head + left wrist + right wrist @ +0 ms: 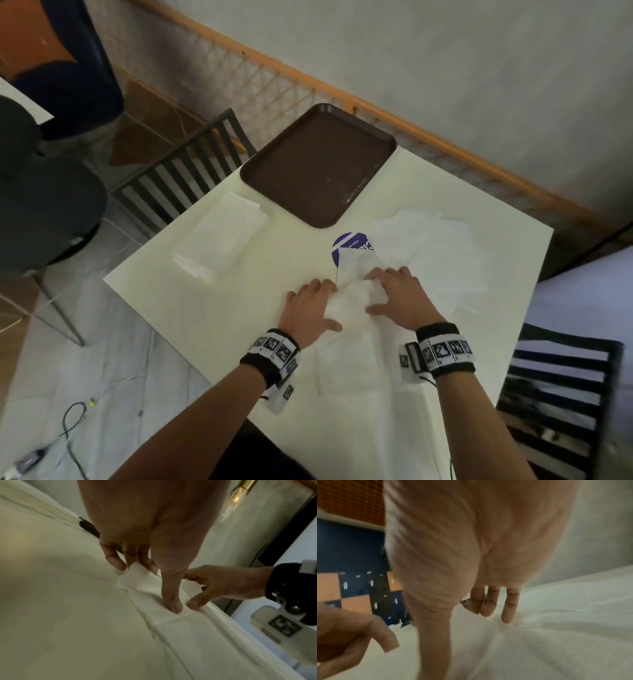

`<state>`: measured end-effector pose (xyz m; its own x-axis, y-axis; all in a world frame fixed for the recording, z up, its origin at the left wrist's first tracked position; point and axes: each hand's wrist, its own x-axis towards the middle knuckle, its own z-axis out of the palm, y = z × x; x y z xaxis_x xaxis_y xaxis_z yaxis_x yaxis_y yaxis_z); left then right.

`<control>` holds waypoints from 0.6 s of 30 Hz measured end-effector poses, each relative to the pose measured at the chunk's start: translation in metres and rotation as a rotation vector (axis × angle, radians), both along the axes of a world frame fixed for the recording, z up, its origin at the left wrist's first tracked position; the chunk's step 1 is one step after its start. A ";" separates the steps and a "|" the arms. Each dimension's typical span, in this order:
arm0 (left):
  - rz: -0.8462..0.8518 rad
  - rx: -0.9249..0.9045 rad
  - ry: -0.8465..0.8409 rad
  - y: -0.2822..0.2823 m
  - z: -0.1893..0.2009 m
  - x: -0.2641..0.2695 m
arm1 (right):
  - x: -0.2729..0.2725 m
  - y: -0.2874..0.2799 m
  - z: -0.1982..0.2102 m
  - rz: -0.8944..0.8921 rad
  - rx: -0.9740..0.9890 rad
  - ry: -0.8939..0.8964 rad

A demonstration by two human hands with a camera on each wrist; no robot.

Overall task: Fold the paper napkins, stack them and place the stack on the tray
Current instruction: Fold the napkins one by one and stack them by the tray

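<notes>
A white paper napkin (349, 305) lies crumpled near the table's front middle, between both hands. My left hand (308, 305) pinches its left edge: in the left wrist view the fingers (142, 563) curl round a raised fold while the thumb presses the napkin (171, 628) flat. My right hand (397, 294) lies on the right side with straight fingers (488, 607) pressing down on the paper (539, 642). A stack of folded napkins (219, 236) sits at the left. A loose pile of unfolded napkins (431, 253) lies at the right. The brown tray (373, 137) holds nothing.
A round purple sticker (349, 243) on the white table (260, 308) is partly covered by the napkin. Black slatted chairs stand at the far left (185, 171) and near right (561, 387). A wall with an orange rail (428, 133) runs behind the table.
</notes>
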<state>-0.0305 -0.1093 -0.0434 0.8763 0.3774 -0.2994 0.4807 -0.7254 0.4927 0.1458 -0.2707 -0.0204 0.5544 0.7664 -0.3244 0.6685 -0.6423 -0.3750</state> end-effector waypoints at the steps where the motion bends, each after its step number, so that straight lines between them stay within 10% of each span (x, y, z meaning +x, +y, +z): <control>1: 0.018 -0.042 -0.040 0.004 0.001 -0.003 | 0.001 -0.003 0.001 -0.016 0.105 0.041; 9: 0.089 -0.131 -0.500 0.029 0.020 -0.027 | 0.000 -0.029 0.017 -0.083 0.588 0.216; 18: -0.222 0.037 -0.492 0.021 -0.008 -0.058 | -0.013 -0.050 -0.001 0.024 0.369 0.127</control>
